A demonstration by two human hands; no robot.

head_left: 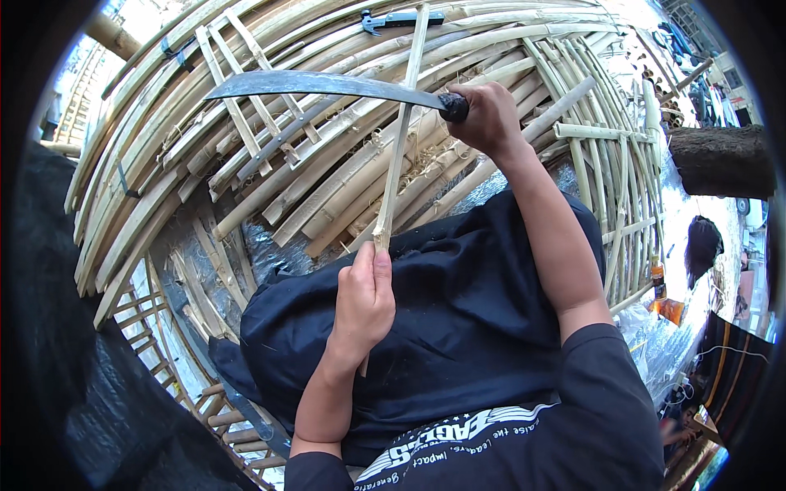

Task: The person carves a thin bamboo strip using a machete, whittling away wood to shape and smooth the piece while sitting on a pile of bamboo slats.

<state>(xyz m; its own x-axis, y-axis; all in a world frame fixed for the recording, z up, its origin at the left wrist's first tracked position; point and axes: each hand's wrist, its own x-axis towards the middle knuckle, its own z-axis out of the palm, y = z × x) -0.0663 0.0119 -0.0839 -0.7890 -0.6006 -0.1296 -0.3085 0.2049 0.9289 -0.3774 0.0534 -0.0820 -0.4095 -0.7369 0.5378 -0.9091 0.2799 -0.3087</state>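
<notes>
My left hand (pixel 365 299) is closed around the lower part of a long, narrow bamboo strip (pixel 396 172), whose short end sticks out below the fist. The strip slants up and away from me, over the piled bamboo. In my right hand (pixel 489 119) is the dark, wrapped handle of a machete (pixel 319 84). Its long curved blade points left and crosses the strip well above my left hand. Blade and strip overlap here; whether they touch I cannot tell. Dark cloth (pixel 458 286) covers my lap beneath both hands.
Split bamboo pieces (pixel 327 204) lie heaped ahead, with curled shavings among them. A claw hammer (pixel 401 20) rests on the far side. At right stands a bamboo lattice frame (pixel 598 139), with a bottle (pixel 657 274) beyond it. A small ladder-like frame (pixel 246 131) sits on the pile's left.
</notes>
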